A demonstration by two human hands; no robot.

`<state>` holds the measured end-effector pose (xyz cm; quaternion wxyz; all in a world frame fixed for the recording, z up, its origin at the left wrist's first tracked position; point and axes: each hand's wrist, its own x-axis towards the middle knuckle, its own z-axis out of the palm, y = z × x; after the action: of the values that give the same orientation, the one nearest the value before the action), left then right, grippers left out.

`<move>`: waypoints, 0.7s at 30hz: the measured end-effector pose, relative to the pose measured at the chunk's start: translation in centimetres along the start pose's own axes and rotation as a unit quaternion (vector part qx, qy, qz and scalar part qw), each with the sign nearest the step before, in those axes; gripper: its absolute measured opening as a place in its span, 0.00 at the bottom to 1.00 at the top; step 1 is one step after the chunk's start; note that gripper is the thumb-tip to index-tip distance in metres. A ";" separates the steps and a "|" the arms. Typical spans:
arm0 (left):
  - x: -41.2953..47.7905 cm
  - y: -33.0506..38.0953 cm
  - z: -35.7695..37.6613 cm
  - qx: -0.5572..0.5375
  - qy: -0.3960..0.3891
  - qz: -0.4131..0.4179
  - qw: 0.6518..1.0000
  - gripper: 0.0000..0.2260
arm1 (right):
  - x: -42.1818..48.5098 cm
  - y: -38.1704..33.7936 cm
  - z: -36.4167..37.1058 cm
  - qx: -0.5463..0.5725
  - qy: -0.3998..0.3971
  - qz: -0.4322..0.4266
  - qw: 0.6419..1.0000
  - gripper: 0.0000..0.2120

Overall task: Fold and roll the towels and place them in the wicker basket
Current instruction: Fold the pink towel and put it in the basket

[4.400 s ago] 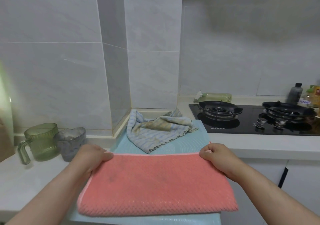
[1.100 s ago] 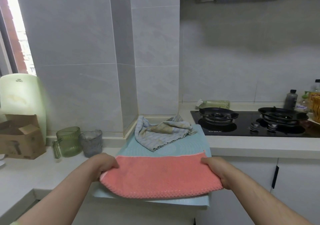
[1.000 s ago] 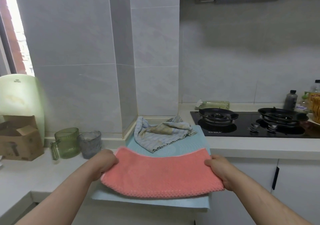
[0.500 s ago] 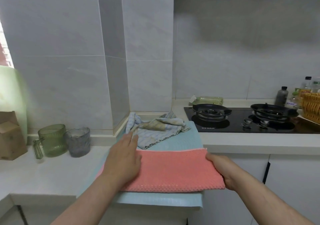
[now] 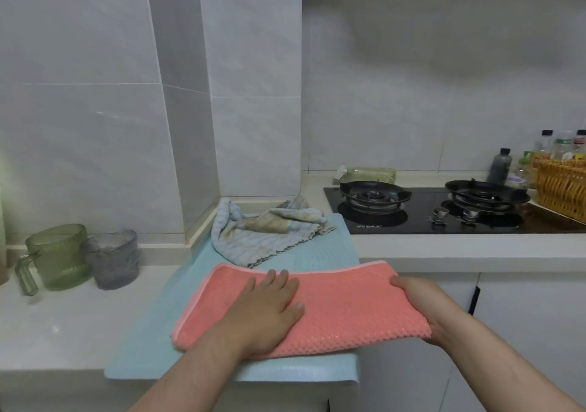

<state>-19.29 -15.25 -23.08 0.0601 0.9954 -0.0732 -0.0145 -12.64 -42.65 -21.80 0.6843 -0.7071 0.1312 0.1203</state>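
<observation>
A folded pink towel lies as a long strip on a light blue mat at the counter's front edge. My left hand presses flat on the towel's middle with straight fingers. My right hand grips the towel's right end, fingers curled under it. A crumpled blue-striped towel lies behind on the mat, near the wall corner. The wicker basket stands at the far right, past the stove, partly cut off by the frame.
A black gas hob with two burners fills the counter on the right. Bottles stand behind it. A green jug and a grey cup sit on the left counter. The mat overhangs the counter edge.
My left hand has let go of the towel's left end and now lies flat on its middle, a bit further right than half a second ago. The towel is folded narrower.
</observation>
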 end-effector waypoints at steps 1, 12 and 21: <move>0.1 0.3 0.3 0.006 -0.009 0.004 1.000 0.27 | 0.0 0.1 -0.2 0.004 -0.002 0.005 1.000 0.10; -1.1 -0.3 -0.4 -0.344 0.131 -0.036 0.929 0.22 | -3.2 -5.5 1.5 0.082 -0.068 -0.020 0.994 0.11; -3.8 -5.3 -3.4 -0.783 0.223 -0.148 0.561 0.24 | -7.2 -11.1 11.9 -0.002 -0.133 -0.132 0.982 0.11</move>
<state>-22.19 -9.07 -20.28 0.8276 0.5254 0.1308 0.1479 -15.38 -30.29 -9.34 0.7043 -0.6971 -0.0552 0.1223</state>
